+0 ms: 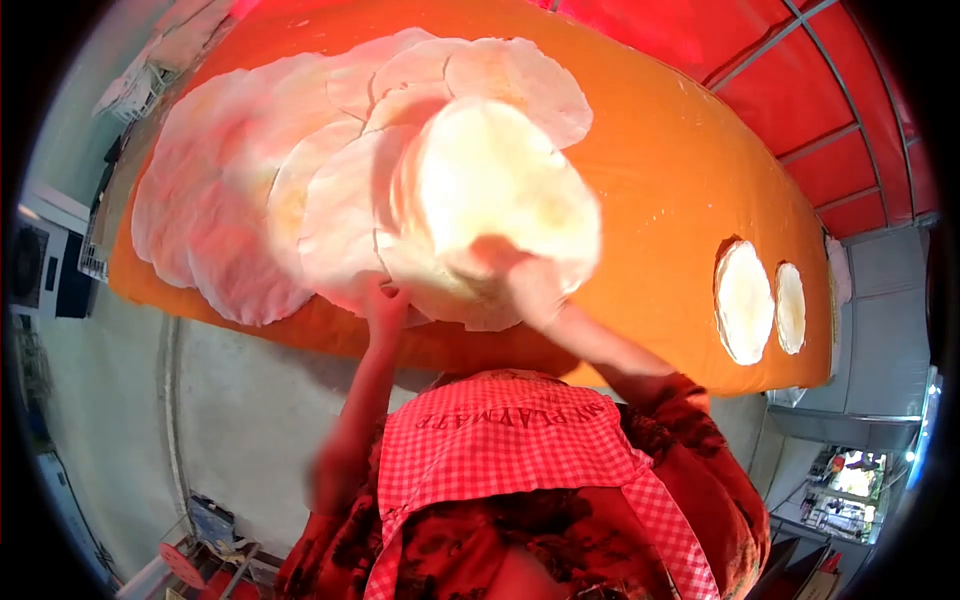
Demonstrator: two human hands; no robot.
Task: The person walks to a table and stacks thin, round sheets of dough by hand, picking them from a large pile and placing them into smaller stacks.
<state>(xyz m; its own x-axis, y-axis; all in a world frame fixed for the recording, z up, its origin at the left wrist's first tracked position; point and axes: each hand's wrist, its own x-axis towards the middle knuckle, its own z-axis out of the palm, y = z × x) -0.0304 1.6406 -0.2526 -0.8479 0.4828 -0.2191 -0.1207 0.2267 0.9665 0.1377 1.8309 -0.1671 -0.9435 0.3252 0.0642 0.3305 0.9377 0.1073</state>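
Observation:
Thin, round flatbreads [230, 170] overlap in a wide layer on the orange cloth [650, 220]. My left hand [388, 303] is at the near edge of this layer, its fingers closed on the rim of a flatbread. A brightly lit flatbread [500, 180] lies in front of me over the others, at the layer's right side. At its near edge is my right hand [537, 290]; glare and blur smear its fingers, so their grip cannot be made out.
Two small piles of flatbread, a larger pile [743, 302] and a narrower pile [790, 308], stand near the table's right end. A red wall panel [840, 120] with metal bars borders the far right side. White appliances [50, 255] stand at the left.

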